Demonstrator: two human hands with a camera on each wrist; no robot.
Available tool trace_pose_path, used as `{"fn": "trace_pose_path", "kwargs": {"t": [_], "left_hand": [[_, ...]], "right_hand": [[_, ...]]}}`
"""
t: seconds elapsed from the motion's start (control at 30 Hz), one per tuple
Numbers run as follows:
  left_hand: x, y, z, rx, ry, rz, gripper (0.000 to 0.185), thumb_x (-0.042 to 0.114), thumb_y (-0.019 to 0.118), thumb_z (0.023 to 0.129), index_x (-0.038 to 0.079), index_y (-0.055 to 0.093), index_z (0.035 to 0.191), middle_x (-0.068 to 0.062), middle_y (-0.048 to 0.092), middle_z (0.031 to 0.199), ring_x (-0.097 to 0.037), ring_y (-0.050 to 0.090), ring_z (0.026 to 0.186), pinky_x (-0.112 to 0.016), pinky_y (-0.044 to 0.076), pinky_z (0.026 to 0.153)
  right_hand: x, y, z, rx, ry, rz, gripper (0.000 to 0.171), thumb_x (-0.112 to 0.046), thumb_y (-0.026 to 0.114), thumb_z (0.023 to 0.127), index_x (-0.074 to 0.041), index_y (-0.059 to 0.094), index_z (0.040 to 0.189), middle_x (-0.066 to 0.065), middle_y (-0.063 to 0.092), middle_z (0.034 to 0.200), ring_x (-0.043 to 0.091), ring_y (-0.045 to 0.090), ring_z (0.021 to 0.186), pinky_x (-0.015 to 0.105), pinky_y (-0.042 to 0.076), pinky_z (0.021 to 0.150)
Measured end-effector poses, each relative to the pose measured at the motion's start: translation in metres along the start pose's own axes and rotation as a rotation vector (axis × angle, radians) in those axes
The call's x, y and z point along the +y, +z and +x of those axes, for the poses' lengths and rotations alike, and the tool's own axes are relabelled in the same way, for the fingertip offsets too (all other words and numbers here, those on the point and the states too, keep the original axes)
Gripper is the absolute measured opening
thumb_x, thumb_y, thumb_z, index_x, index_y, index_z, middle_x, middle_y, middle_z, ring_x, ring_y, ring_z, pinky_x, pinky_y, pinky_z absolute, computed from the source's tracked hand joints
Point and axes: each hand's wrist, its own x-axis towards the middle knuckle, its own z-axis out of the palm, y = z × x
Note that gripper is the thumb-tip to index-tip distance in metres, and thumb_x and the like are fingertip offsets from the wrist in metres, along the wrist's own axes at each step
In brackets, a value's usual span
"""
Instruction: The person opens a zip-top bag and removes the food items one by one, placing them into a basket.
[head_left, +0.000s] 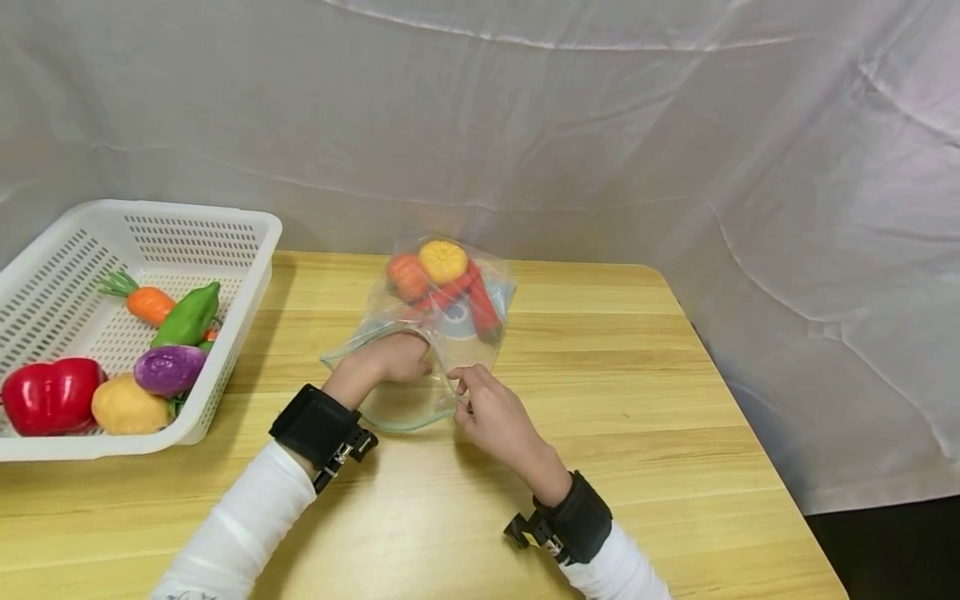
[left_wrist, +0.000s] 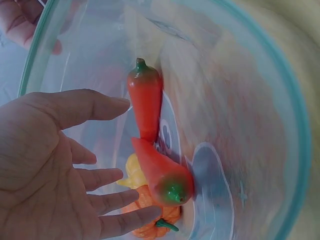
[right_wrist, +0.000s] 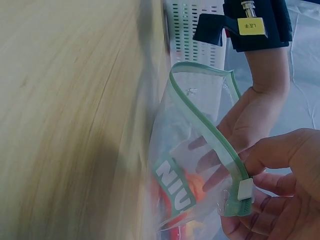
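A clear zip bag (head_left: 405, 427) with a pale green rim lies on the table, its mouth spread wide. My left hand (head_left: 397, 357) reaches inside through the mouth; the left wrist view shows its fingers extended and holding nothing. Deeper in the bag are two red chili peppers (left_wrist: 146, 102), an orange pumpkin (left_wrist: 145, 227) and a yellow pumpkin (head_left: 442, 262). At the right corner of the mouth, my right hand (head_left: 495, 417) pinches the bag's edge, beside a white zip slider (right_wrist: 245, 189).
To the left stands a white plastic basket (head_left: 264, 242) with a carrot (head_left: 150, 306), a green pepper (head_left: 187, 315), a purple vegetable (head_left: 169, 369), a yellow potato-like piece (head_left: 130, 406) and a red bell pepper (head_left: 52, 396). Grey cloth (head_left: 480, 125) hangs behind the wooden table (head_left: 615, 358).
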Motion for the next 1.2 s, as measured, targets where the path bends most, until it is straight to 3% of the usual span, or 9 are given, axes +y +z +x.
{"fn": "trace_pose_path", "kwargs": {"t": [0.17,0.73,0.8,0.97,1.03,1.2], "left_hand": [[0.0,-0.001,0.002,-0.002,-0.021,-0.033,0.034,0.012,0.05,0.085,-0.004,0.059,0.114,-0.017,0.062,0.115,-0.021,0.057,0.093,-0.039,0.047,0.088],[-0.006,0.002,0.011,-0.048,-0.085,-0.101,0.049,0.018,0.048,0.088,0.001,0.048,0.134,-0.02,0.052,0.134,-0.028,0.056,0.111,-0.043,0.043,0.1],[-0.006,0.002,0.013,-0.056,-0.083,-0.11,0.051,0.018,0.046,0.089,0.0,0.044,0.137,-0.021,0.045,0.139,-0.028,0.055,0.11,-0.042,0.043,0.1],[-0.007,0.002,0.016,-0.077,-0.092,-0.132,0.064,0.018,0.044,0.09,-0.003,0.021,0.146,-0.023,0.011,0.155,-0.028,0.05,0.108,-0.039,0.042,0.098],[-0.006,0.001,0.016,-0.083,-0.105,-0.148,0.065,0.018,0.044,0.091,-0.004,0.019,0.147,-0.022,0.003,0.156,-0.029,0.048,0.109,-0.039,0.042,0.097],[-0.007,0.002,0.019,-0.058,-0.117,-0.203,0.064,0.017,0.042,0.092,-0.005,0.016,0.146,-0.021,-0.001,0.156,-0.03,0.036,0.126,-0.041,0.035,0.107]], "right_hand": [[-0.001,0.001,0.0,-0.008,0.004,-0.008,0.035,0.001,0.06,0.081,-0.002,0.057,0.116,0.003,0.056,0.092,0.008,0.054,0.067,0.016,0.041,0.056],[-0.001,0.005,-0.002,-0.002,-0.013,-0.009,0.036,0.002,0.059,0.08,-0.003,0.056,0.115,0.004,0.056,0.091,0.007,0.052,0.065,0.015,0.039,0.055],[0.0,0.006,-0.002,-0.001,-0.016,-0.013,0.036,0.002,0.059,0.08,-0.003,0.056,0.116,0.004,0.056,0.091,0.007,0.051,0.065,0.015,0.039,0.055],[0.0,0.006,-0.002,0.0,-0.019,-0.018,0.036,0.002,0.059,0.08,-0.002,0.056,0.116,0.005,0.056,0.091,0.008,0.051,0.065,0.015,0.039,0.055],[0.0,0.006,-0.002,0.0,-0.018,-0.02,0.036,0.002,0.06,0.08,-0.002,0.056,0.116,0.005,0.056,0.091,0.008,0.052,0.065,0.016,0.039,0.055],[0.0,0.007,-0.002,-0.006,-0.014,-0.02,0.037,0.002,0.06,0.08,-0.002,0.056,0.116,0.005,0.056,0.091,0.008,0.052,0.066,0.016,0.039,0.056]]}}
